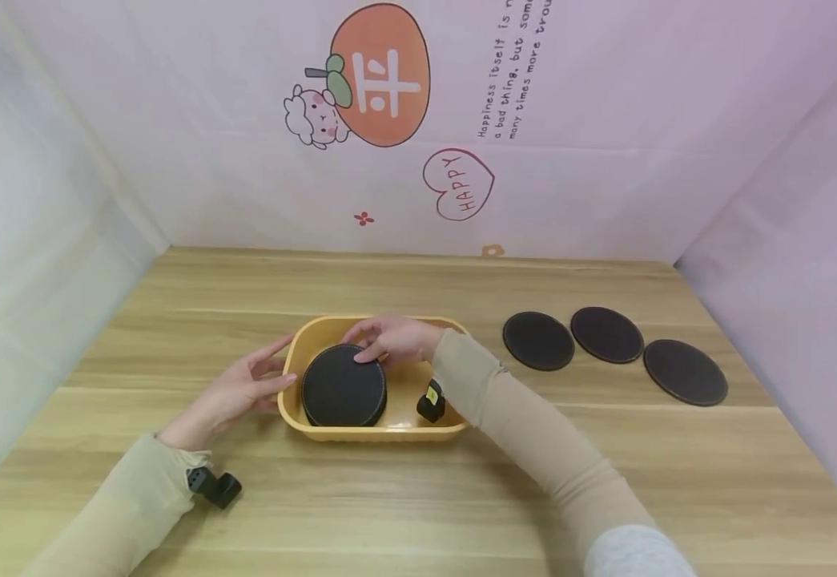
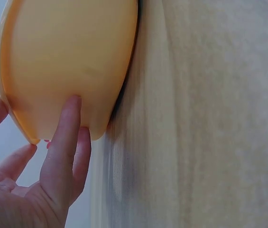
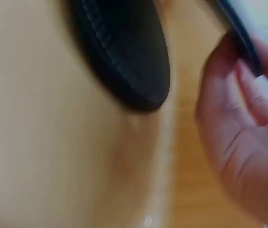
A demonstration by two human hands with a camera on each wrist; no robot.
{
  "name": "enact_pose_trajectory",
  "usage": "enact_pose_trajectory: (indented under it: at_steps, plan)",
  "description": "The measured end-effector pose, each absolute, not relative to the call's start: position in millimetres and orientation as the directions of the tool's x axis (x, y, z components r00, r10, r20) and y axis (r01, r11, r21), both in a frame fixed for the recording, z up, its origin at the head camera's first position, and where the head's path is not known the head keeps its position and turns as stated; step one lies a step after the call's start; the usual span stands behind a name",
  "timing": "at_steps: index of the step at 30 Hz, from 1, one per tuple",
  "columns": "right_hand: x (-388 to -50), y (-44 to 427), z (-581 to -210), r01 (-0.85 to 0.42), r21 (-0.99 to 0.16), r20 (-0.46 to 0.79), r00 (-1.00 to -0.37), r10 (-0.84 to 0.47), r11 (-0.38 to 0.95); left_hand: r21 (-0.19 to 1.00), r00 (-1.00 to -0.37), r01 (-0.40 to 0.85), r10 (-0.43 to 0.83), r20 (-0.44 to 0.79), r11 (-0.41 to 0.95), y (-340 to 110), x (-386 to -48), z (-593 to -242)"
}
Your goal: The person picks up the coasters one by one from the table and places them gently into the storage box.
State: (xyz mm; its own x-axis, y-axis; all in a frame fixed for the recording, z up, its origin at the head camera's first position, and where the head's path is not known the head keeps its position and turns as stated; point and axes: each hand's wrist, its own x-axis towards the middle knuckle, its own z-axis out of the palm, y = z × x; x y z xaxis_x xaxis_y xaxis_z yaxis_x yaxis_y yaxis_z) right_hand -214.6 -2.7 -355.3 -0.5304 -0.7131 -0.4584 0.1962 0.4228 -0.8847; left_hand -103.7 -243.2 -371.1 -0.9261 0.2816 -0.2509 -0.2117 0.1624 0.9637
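Note:
In the head view, a yellow plastic basket [image 1: 389, 433] holds round black discs at its left side. My right hand [image 1: 398, 340] reaches inside and pinches the edge of the top black disc [image 1: 344, 386]. The right wrist view shows that disc [image 3: 240, 35] between thumb and fingers of the hand [image 3: 247, 128], apart from another black disc [image 3: 138, 52] lower in the basket. My left hand [image 1: 234, 391] is at the basket's left end. In the left wrist view its hand [image 2: 43, 185] touches the yellow outer wall [image 2: 72, 52] with extended fingers, others by the rim.
Three separate black discs [image 1: 538, 340], [image 1: 607, 334], [image 1: 686, 372] lie flat on the wooden table [image 1: 404, 505], right of the basket. A printed white cloth [image 1: 245, 192] stands behind the table, with pale cloth walls at both sides.

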Motion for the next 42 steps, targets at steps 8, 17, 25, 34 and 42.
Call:
enact_pose_trajectory:
  at_steps: [8,17,25,34,42]
  plan:
    - [-209.7,-4.5,-359.8,0.054,-0.872,-0.43,-0.562,-0.707,0.487,0.966,-0.924,-0.214,0.289,-0.249,0.148,-242.3,-103.0,-374.1]
    - [-209.9,-1.8,-369.0,-0.183,-0.798,-0.366,-0.61,-0.703,0.574,0.965,-0.926,-0.215,0.282,-0.25,0.148,-240.8,-101.0,-377.8]
    - [-208.5,-1.1,-363.5,-0.209,-0.753,-0.375,-0.643,-0.668,0.624,0.962,-0.928,-0.226,0.265,-0.26,0.154,-241.0,-101.9,-376.2]
    - [-208.9,-3.9,-365.5,-0.283,-0.735,-0.344,-0.628,-0.698,0.617,0.963,-0.928,-0.223,0.268,-0.258,0.155,-243.8,-102.0,-375.3]
    - [-210.5,-3.8,-363.3,-0.362,-0.675,-0.313,-0.649,-0.694,0.643,0.962,-0.929,-0.226,0.264,-0.26,0.154,-243.3,-104.0,-372.2]
